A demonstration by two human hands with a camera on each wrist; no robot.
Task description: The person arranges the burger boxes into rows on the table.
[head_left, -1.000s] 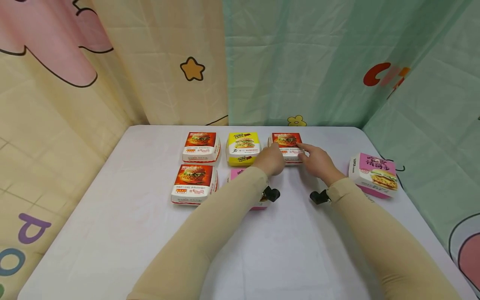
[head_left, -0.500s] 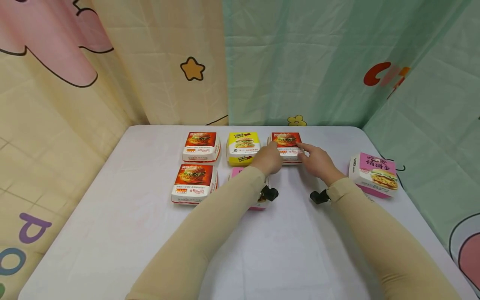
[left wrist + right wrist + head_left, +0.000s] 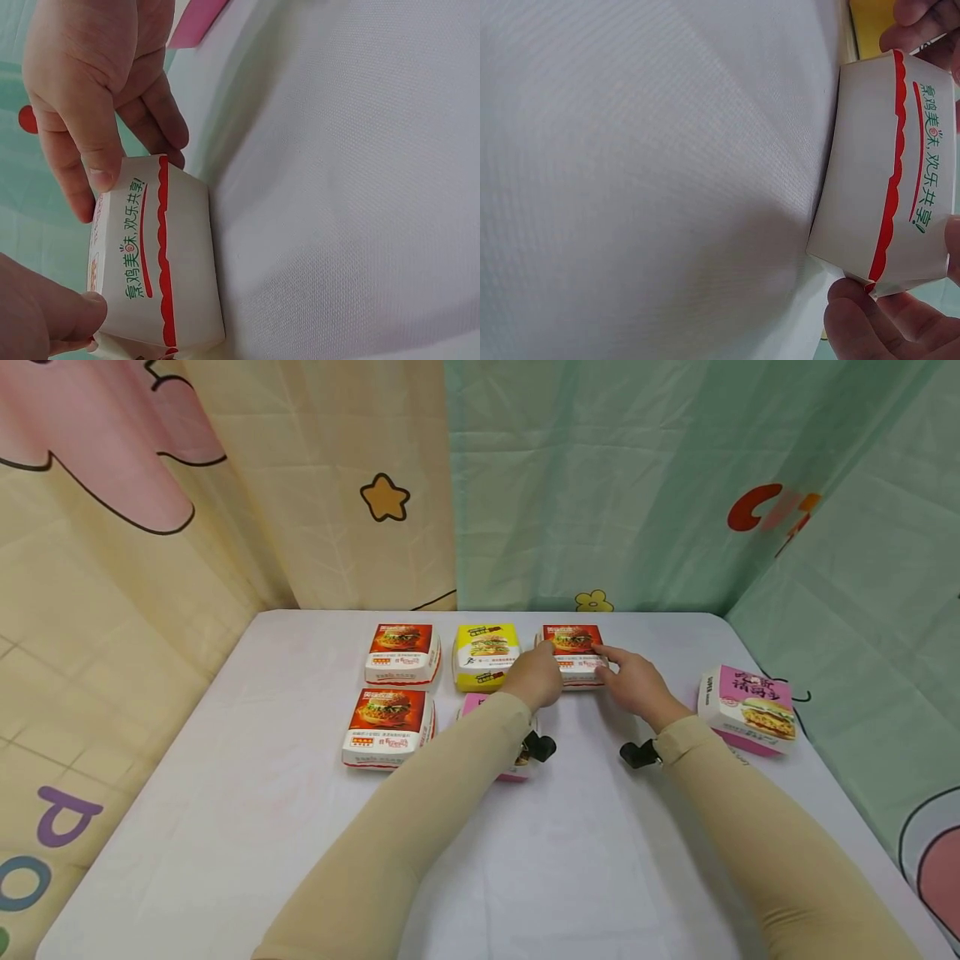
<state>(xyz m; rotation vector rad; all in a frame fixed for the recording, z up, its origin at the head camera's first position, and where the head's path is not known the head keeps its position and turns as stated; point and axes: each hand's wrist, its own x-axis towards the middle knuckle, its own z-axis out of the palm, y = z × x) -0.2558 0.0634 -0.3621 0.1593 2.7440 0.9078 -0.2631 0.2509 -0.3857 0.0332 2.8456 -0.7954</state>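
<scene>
A red-and-white burger box (image 3: 573, 639) sits at the back of the table, last on the right in the back row. On its left side, my left hand (image 3: 534, 677) grips it, the thumb on the front edge in the left wrist view. My right hand (image 3: 637, 689) holds the opposite corner, with fingers curled round the side and the thumb on top. Printed green lettering and a scalloped red line mark the box front (image 3: 889, 172). A yellow burger box (image 3: 487, 647) stands close beside my left hand. Under my left forearm, a pink burger box (image 3: 513, 772) is partly hidden.
Two more red-and-white burger boxes, one at the back (image 3: 402, 652) and one nearer (image 3: 387, 727), stand on the left. Another pink burger box (image 3: 747, 710) lies askew near the right table edge. Curtains (image 3: 570, 485) hang behind the white table (image 3: 247, 827).
My left hand has shifted slightly left, and the held burger box has edged a little the same way. The right hand has stayed in place.
</scene>
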